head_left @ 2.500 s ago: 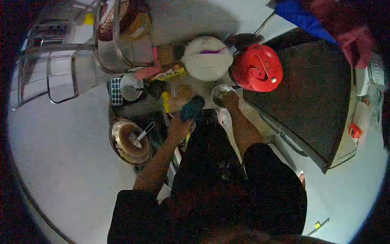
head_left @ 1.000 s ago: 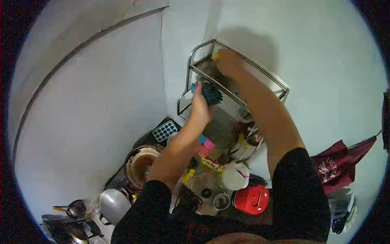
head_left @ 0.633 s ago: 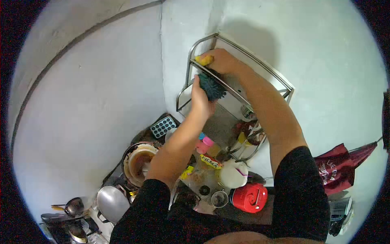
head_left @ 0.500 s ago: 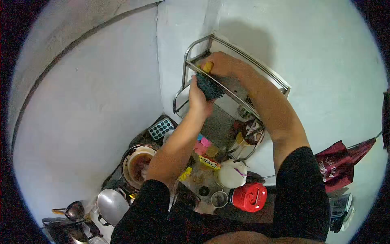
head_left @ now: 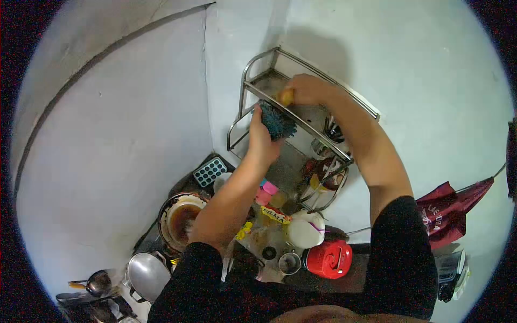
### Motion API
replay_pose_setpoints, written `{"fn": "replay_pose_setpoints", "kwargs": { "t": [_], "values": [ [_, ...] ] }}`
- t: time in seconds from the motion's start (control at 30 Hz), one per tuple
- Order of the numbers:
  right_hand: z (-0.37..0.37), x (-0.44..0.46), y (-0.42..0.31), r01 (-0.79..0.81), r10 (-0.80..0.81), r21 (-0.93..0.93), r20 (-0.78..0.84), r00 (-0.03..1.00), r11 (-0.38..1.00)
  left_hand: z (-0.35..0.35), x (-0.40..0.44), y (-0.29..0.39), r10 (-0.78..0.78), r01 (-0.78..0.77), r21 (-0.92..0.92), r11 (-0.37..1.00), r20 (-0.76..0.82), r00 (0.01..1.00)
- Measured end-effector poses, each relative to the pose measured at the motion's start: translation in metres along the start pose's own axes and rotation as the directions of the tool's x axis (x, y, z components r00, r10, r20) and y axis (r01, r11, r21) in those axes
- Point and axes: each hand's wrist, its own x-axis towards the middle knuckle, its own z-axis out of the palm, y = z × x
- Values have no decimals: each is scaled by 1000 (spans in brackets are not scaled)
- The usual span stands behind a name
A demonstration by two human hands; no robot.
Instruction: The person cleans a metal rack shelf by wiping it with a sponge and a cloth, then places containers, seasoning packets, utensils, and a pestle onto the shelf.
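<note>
My left hand (head_left: 261, 134) is closed on a teal, shaggy chenille cleaning cloth (head_left: 278, 123), just below the front rail of a metal wall rack (head_left: 301, 125). Reaching over that rail, my right hand (head_left: 302, 90) grips a yellow sponge-like piece (head_left: 285, 97) at the upper shelf (head_left: 269, 83). Its fingers are partly hidden, and the piece's exact kind is unclear. Cutlery in a holder (head_left: 333, 131) stands on the rack near my right forearm.
Below the rack are a white-lidded tub (head_left: 306, 232), a red container (head_left: 329, 259), a yellow packet (head_left: 276, 215) and a stained pot (head_left: 183, 218). A wok-like pan (head_left: 148, 277) sits lower left. A maroon bag (head_left: 444, 215) hangs at the right.
My right hand has shifted slightly right along the upper shelf with the yellow piece. My left hand stays by the rail with the teal cloth. The view has moved slightly.
</note>
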Motion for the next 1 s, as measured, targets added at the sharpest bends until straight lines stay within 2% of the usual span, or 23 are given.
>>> {"fn": "replay_pose_setpoints", "kwargs": {
  "t": [0.03,0.07,0.17,0.2,0.3,0.33,0.43,0.47,0.57,0.6,0.7,0.73,0.77,0.83,1.0],
  "values": [
    [-1,0,5,-32,37,-86,51,998,996,1,-2,3,-4,4,-4,1000,11,1000],
    [3,3,7,-30,35,-93,46,998,995,2,-4,4,2,-2,-4,1000,18,1000],
    [32,13,19,0,6,31,-203,979,1000,2,-7,4,7,-7,12,1000,-14,1000],
    [38,22,26,-2,8,29,-209,978,1000,3,-6,3,7,-7,15,1000,-9,1000],
    [54,56,40,108,-93,22,-370,924,994,0,-7,-2,0,1,44,999,-26,1000],
    [44,48,25,104,-88,24,-370,925,994,-3,-4,-5,-4,5,45,999,-26,1000],
    [5,19,-19,-203,198,-12,-170,965,979,-13,-3,-8,-36,34,88,996,20,999],
    [5,22,-15,-199,194,-14,-166,967,980,-15,-4,-8,-33,31,84,996,17,999],
    [7,37,7,-214,243,-301,63,968,929,-12,-17,-4,-51,52,47,998,-35,998],
    [4,34,4,-210,240,-304,66,968,929,-13,-19,-2,-47,49,43,998,-36,998],
    [-13,20,-13,-328,448,-409,245,860,852,-12,-21,3,-35,41,81,996,-80,996],
    [-9,25,-8,-325,446,-411,242,862,852,-10,-22,3,-30,36,80,996,-79,996],
    [3,33,0,-278,333,-315,135,933,907,-8,-23,2,-18,23,70,997,-78,997],
    [21,43,16,-136,121,-136,-114,986,981,-3,-27,-3,-3,7,50,999,-79,997],
    [19,35,15,-113,76,-163,-219,973,980,-6,-33,-8,-55,62,108,992,-62,997]
  ]
}}
